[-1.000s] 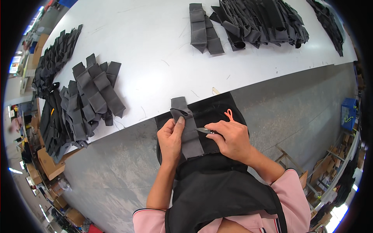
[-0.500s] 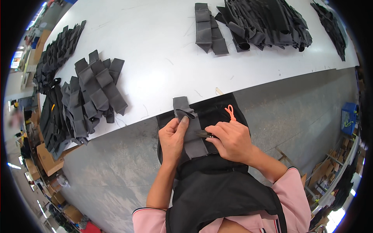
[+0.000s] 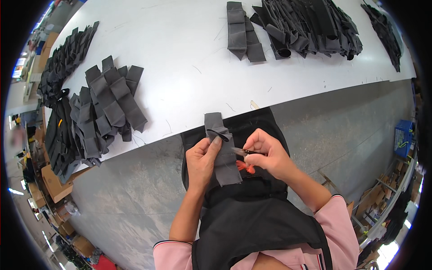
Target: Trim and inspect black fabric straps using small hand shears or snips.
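My left hand (image 3: pixel 201 158) pinches a dark grey fabric strip (image 3: pixel 228 168) in front of me, its thumb pressed on a small raised fold near the middle. The strip's upper end reaches the table edge and its lower end lies over the black apron (image 3: pixel 256 216). In my right hand (image 3: pixel 269 155) are small thread snips (image 3: pixel 243 152), gripped between thumb and fingers, with the blades pointing left at the strip's right edge. An orange cord loop (image 3: pixel 245 167) hangs below the snips. Whether the blades touch the cloth I cannot tell.
A white table (image 3: pixel 180 67) spans the far side. On it lie grey strips (image 3: pixel 108 96) at left, a large dark strip pile (image 3: pixel 310 31) at back right and another dark bundle (image 3: pixel 382 33) at far right. A blue crate (image 3: pixel 403 137) and cardboard boxes (image 3: pixel 57 182) stand around.
The snips have turned in my right hand, and the orange cord has swung from above the hand to below it. The strip has shifted slightly right.
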`<state>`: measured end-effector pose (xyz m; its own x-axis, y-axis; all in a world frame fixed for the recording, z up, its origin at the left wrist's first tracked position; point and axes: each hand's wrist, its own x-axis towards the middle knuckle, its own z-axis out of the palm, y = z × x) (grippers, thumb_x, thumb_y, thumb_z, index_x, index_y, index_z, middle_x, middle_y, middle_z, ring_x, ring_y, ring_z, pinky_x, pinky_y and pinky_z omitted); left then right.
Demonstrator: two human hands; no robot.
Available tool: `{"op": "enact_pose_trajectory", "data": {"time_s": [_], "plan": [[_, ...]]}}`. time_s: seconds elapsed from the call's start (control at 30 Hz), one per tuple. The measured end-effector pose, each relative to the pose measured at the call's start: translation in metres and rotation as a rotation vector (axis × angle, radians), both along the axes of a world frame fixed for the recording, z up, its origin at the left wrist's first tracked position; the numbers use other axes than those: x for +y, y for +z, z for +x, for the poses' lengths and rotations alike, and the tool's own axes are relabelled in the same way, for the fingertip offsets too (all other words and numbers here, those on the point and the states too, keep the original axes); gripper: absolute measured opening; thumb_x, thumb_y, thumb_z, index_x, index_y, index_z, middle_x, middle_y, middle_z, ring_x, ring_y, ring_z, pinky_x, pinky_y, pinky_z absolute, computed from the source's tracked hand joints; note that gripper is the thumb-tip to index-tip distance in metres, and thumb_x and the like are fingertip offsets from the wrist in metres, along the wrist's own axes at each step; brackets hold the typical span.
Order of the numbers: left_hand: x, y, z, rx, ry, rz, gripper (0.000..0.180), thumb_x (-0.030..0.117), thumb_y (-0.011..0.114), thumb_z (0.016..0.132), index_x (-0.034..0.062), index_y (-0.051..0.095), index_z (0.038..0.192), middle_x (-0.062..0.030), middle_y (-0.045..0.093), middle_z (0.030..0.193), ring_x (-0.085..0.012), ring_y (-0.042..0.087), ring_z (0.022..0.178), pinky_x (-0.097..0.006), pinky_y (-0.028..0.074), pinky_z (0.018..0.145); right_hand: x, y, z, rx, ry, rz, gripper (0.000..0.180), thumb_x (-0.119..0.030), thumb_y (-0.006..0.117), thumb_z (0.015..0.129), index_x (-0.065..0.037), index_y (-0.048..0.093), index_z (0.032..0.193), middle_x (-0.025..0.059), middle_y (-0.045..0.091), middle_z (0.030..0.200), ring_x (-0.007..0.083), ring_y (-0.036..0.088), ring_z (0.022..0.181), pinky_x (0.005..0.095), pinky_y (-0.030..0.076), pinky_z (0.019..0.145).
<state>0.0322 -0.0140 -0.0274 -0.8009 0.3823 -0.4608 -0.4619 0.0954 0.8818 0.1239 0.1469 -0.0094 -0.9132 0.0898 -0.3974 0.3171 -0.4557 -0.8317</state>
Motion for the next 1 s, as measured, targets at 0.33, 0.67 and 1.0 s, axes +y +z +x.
{"op": "enact_pose_trajectory", "data": {"time_s": [0.33,0.67,1.0], "plan": [[0.004,0.001,0.0,0.052,-0.017,-0.033,0.026,0.021,0.064,0.09,0.0,0.061,0.076,0.0108,0.044,0.063,0.0007,0.03,0.058,-0.019,0.02,0.05,-0.007,0.016,0.0,0.332,0.134,1.143,0.025,-0.011,0.074,0.073,-0.005,0.056,0.089,0.0072,0.06,0.067,0.0244,0.062,0.059,0.0324,0.046,0.053],[0.006,0.0,0.003,0.068,-0.01,-0.041,0.028,0.021,0.063,0.09,0.0006,0.059,0.072,0.0111,0.042,0.061,0.0006,0.029,0.057,-0.02,0.019,0.049,-0.012,0.014,0.0,0.269,0.117,1.12,0.023,-0.012,0.073,0.074,-0.005,0.055,0.087,0.0069,0.059,0.066,0.0244,0.062,0.059,0.0323,0.046,0.053],[0.008,0.009,0.0,0.047,-0.029,-0.06,0.023,0.017,0.063,0.09,-0.0008,0.063,0.076,0.0105,0.048,0.065,0.0015,0.034,0.06,-0.018,0.024,0.051,-0.013,0.009,0.009,0.253,0.055,1.077,0.024,-0.006,0.073,0.074,-0.003,0.056,0.09,0.0086,0.062,0.072,0.0189,0.063,0.06,0.0292,0.048,0.054]]}}
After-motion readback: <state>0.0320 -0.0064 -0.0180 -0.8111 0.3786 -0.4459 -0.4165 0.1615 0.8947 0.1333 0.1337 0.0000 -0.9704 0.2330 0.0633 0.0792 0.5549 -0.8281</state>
